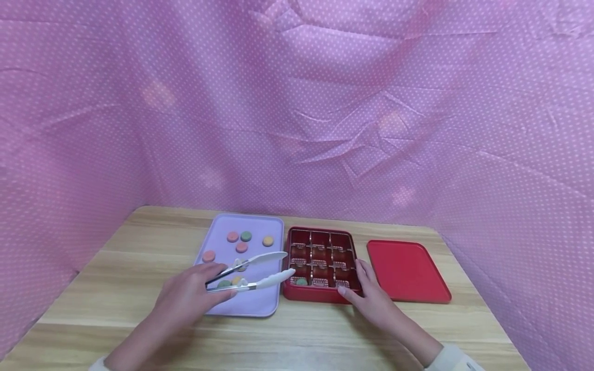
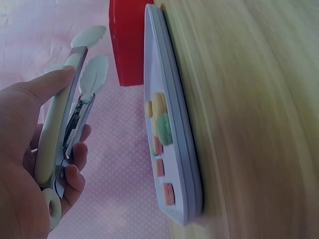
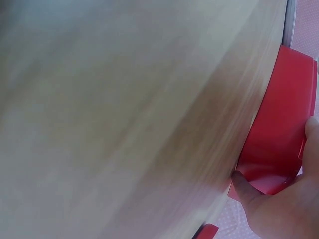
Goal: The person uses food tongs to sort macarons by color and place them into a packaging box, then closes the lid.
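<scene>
My left hand (image 1: 187,288) holds a pair of tongs (image 1: 275,279) with pale scalloped tips, spread apart with nothing between them. The tips reach over the right side of a lilac tray (image 1: 252,307) to the left edge of a red box (image 1: 308,294). Clear dividers split this box into several compartments; a green macaron (image 1: 301,282) lies in the front left one. At the box's front right corner, my right hand (image 1: 373,301) grips the wall, thumb at the front and fingers along the side. Pink, green and yellow macarons (image 1: 242,247) lie on the tray, some partly hidden behind the tongs.
A flat red lid (image 1: 408,270) lies on the wooden table (image 1: 287,340) to the right of the box. Pink dotted cloth (image 1: 297,129) hangs behind the table and along both sides. The tray stands close beside the box's left wall.
</scene>
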{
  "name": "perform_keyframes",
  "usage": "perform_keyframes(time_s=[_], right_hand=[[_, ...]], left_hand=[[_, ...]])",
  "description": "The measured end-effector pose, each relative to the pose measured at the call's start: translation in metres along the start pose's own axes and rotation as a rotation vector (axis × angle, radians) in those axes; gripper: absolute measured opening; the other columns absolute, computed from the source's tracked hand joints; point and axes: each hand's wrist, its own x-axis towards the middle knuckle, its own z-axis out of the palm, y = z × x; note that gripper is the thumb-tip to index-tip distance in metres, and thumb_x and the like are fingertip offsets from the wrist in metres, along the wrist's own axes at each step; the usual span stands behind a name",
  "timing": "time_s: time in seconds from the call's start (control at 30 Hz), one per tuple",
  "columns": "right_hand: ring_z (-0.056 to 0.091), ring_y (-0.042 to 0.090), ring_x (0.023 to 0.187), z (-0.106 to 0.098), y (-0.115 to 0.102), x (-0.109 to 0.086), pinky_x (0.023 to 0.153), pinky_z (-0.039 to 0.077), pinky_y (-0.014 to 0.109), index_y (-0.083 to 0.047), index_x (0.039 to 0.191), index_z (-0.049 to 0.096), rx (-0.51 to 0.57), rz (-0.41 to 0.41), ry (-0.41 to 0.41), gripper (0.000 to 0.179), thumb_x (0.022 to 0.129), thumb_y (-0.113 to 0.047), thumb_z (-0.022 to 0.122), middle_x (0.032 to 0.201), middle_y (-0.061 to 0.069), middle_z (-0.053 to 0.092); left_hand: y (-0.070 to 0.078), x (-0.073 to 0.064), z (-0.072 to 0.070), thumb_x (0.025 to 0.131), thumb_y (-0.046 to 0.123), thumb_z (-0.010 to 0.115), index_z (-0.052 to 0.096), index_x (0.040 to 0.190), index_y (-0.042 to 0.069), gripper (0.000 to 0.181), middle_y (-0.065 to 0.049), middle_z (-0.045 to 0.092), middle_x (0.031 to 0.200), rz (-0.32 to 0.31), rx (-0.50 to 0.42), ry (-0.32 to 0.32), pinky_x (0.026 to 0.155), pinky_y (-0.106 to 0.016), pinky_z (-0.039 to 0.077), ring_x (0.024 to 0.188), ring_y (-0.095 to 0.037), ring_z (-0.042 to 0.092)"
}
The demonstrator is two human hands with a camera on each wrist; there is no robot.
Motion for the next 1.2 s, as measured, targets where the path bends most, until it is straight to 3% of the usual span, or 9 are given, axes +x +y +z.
perform_keyframes(time_s=[0.23,0.4,0.67,1.2], right_hand=[[0.022,0.039,0.152,-0.001,0.001,0.0,0.114,0.032,0.064,-0.017,0.163,0.012,-0.001,-0.003,0.004,0.101,0.09,-0.067,0.06,0.169,0.009,0.01],[0.022,0.039,0.152,-0.002,0.001,0.0,0.115,0.032,0.064,-0.017,0.163,0.013,0.0,-0.003,0.005,0.099,0.091,-0.066,0.061,0.169,0.009,0.01],[0.022,0.038,0.153,-0.001,0.002,0.001,0.115,0.032,0.064,-0.018,0.163,0.012,-0.004,-0.004,0.008,0.101,0.09,-0.069,0.059,0.169,0.008,0.01],[0.02,0.039,0.153,0.001,0.0,0.001,0.115,0.03,0.064,-0.017,0.163,0.011,0.005,0.004,0.006,0.097,0.093,-0.06,0.062,0.17,0.009,0.008]], left_hand=[[-0.016,-0.011,-0.01,0.078,0.074,0.07,0.067,0.134,0.02,0.078,-0.009,0.066,0.135,-0.048,-0.004,-0.003,0.09,-0.06,0.049,0.121,-0.034,0.064],[-0.029,-0.019,-0.014,0.078,0.072,0.071,0.069,0.131,0.02,0.075,-0.008,0.068,0.13,-0.049,-0.002,0.023,0.086,-0.058,0.051,0.114,-0.032,0.067],[-0.044,-0.03,-0.017,0.08,0.072,0.069,0.065,0.135,0.016,0.079,-0.013,0.065,0.134,-0.061,0.02,0.017,0.088,-0.062,0.049,0.12,-0.037,0.063],[-0.068,-0.056,-0.022,0.081,0.074,0.066,0.062,0.137,0.023,0.076,-0.008,0.066,0.134,-0.109,0.06,0.004,0.078,-0.067,0.046,0.121,-0.038,0.063]])
